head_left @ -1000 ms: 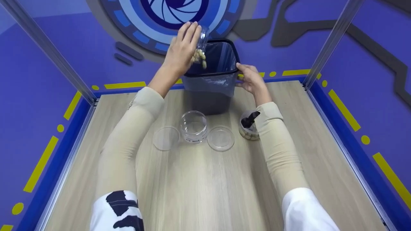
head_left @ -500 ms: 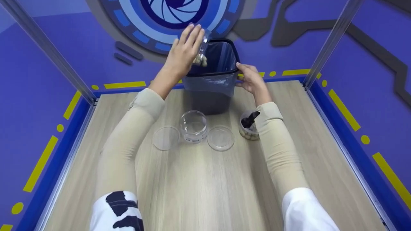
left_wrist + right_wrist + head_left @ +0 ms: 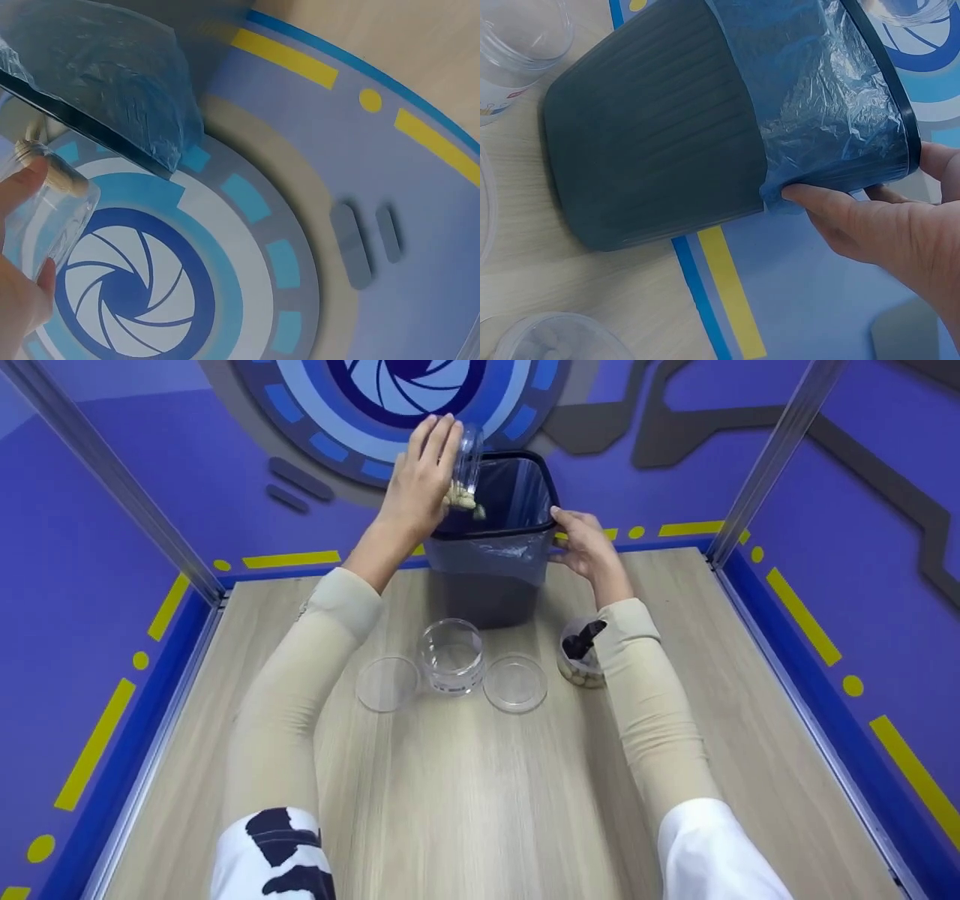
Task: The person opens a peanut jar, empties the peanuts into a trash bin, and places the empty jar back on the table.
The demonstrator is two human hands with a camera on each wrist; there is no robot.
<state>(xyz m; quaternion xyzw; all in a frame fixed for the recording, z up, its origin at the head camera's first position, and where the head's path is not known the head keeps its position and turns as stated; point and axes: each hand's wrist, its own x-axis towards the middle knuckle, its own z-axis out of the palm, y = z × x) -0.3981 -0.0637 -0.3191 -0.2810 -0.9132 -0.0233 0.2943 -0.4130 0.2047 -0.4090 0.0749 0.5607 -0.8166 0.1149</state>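
Observation:
My left hand (image 3: 420,480) grips a clear plastic jar (image 3: 469,454), tipped mouth-down over the left side of a dark trash bin (image 3: 487,600). Pale pieces that look like unshelled peanuts (image 3: 459,498) lie at the jar's mouth, and one greenish piece (image 3: 479,512) is just beyond it, over the bin. In the left wrist view, fingers and thumb hold the jar (image 3: 64,217) from both sides. My right hand (image 3: 589,544) holds the bin's right side at the rim; in the right wrist view its fingers press the plastic liner (image 3: 817,97) folded over the outside. The bin's bottom inside is hidden.
In front of the bin stands an uncovered clear jar (image 3: 452,656), between two clear round lids (image 3: 388,684) (image 3: 516,683). Beside my right forearm is a jar of nuts (image 3: 581,671) with a black scoop (image 3: 583,641) in it. Patterned walls enclose the wooden table (image 3: 465,795).
My left hand with the tilted jar dips slightly right and down, then comes back left and up. The pieces shift at the jar's mouth. My right hand stays on the bin.

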